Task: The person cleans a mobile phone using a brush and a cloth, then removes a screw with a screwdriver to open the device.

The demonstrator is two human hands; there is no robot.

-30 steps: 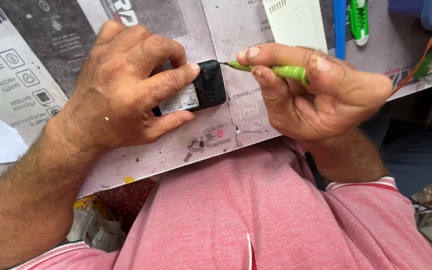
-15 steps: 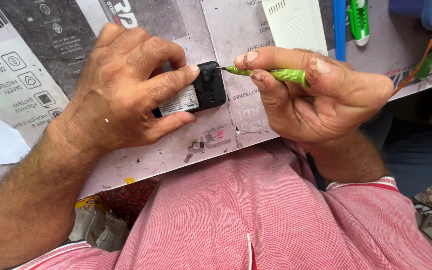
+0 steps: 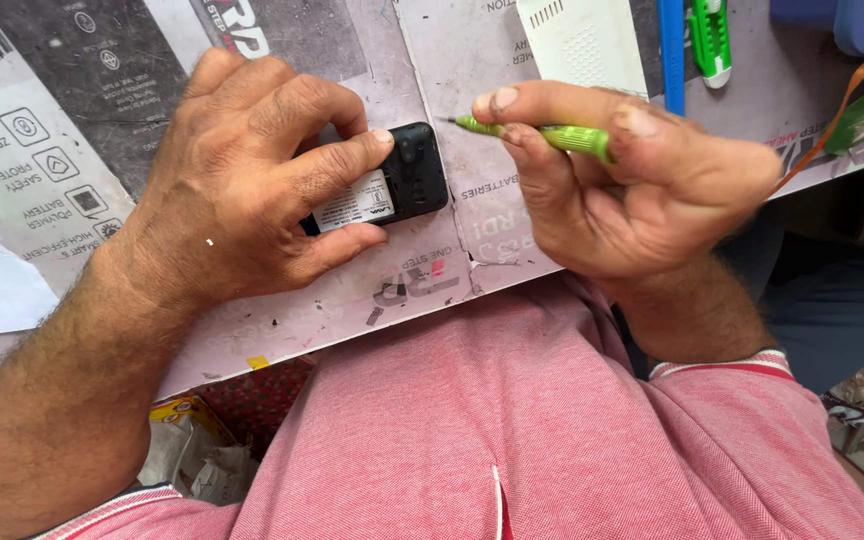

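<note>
Here, black adapter (image 3: 407, 185) in left grip (image 3: 252, 175), green screwdriver (image 3: 552, 135) in right grip (image 3: 632, 180), tip just beside it.

The right hand (image 3: 652, 190) has drawn the green screwdriver (image 3: 542, 134) back: its tip, which touched the edge of the small black device (image 3: 414, 175), now sits just clear of it, to the right.

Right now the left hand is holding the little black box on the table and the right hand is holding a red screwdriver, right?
Not quite: the screwdriver is green, not red. The head view shows its green handle pinched in the right hand, its thin tip pointing at the little black box. The rest is right: the left hand holds that box on the table.
</note>
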